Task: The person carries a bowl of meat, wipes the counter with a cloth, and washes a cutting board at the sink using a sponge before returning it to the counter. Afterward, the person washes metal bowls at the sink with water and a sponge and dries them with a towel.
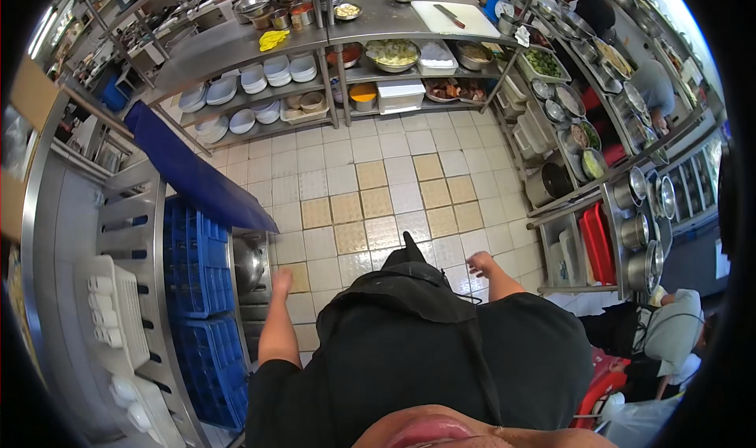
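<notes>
My left hand (282, 279) hangs at my side over the tiled floor, nearest to a round steel bowl (250, 264) beside the blue racks. Its fingers are too small and foreshortened to make out. My right hand (479, 264) hangs on the other side, away from any shelf, with loosely curled fingers somewhat apart and nothing visible in them. Ahead stands a steel counter (378, 24) with a white cutting board (455, 20), on which a knife (449, 15) lies. A yellow cloth (273, 39) rests on the counter farther left.
Stacked white dishes (277, 70) and food bowls (393, 53) fill shelves under the counter. Blue racks (197, 259) line my left, near a hanging blue sheet (193, 168). On my right are shelves with steel pots (635, 231) and a red tray (598, 245). A person (673, 330) is behind to the right.
</notes>
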`<state>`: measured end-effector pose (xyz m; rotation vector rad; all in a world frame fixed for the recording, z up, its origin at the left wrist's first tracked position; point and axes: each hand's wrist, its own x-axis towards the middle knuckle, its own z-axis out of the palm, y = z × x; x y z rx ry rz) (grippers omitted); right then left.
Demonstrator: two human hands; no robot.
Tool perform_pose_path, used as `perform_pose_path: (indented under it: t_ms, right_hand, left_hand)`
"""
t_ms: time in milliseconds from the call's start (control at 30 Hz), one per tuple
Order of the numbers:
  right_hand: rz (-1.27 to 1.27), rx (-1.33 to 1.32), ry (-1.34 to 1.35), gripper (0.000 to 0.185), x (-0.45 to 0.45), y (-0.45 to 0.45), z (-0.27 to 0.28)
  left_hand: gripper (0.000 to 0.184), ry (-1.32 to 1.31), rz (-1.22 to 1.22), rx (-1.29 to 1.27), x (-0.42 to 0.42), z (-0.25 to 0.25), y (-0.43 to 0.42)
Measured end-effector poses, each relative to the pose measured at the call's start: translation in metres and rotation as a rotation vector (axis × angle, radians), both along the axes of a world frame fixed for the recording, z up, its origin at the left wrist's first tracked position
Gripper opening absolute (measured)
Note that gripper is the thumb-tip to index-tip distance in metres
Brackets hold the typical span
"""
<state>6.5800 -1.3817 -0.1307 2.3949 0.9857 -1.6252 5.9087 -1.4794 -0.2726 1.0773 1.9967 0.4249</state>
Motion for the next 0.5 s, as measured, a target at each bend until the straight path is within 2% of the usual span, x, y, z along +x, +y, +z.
perform_pose_path:
  t_ms: [33, 133, 167, 300, 400, 433, 500]
  right_hand:
    - [-0.041, -0.029, -0.013, 0.025, 0.007, -0.001, -0.012]
    - [-0.112, -0.088, -0.04, 0.023, 0.003, 0.008, -0.027]
    - [-0.127, -0.103, -0.047, 0.023, 0.002, 0.015, -0.03]
    - [-0.199, -0.121, 0.017, 0.025, -0.032, 0.089, -0.033]
    - [-0.248, -0.092, 0.087, 0.025, -0.052, 0.163, -0.032]
    - [-0.254, -0.072, 0.122, 0.025, -0.056, 0.193, -0.033]
    - [-0.291, 0.021, 0.266, 0.026, -0.055, 0.249, -0.048]
  left_hand:
    - [0.016, -0.339, 0.344, 0.015, -0.002, 0.044, 0.032]
    - [0.012, -0.443, 0.592, 0.082, 0.001, 0.085, 0.096]
    - [0.011, -0.43, 0.503, 0.102, -0.007, 0.059, 0.105]
    - [0.017, -0.36, 0.169, -0.189, -0.013, 0.02, 0.146]
    - [0.024, -0.299, -0.172, -0.653, -0.013, -0.029, 0.128]
    - [0.027, -0.333, -0.203, -0.772, -0.015, -0.032, 0.128]
    - [0.03, -0.285, -0.015, -0.837, -0.018, -0.007, 0.152]
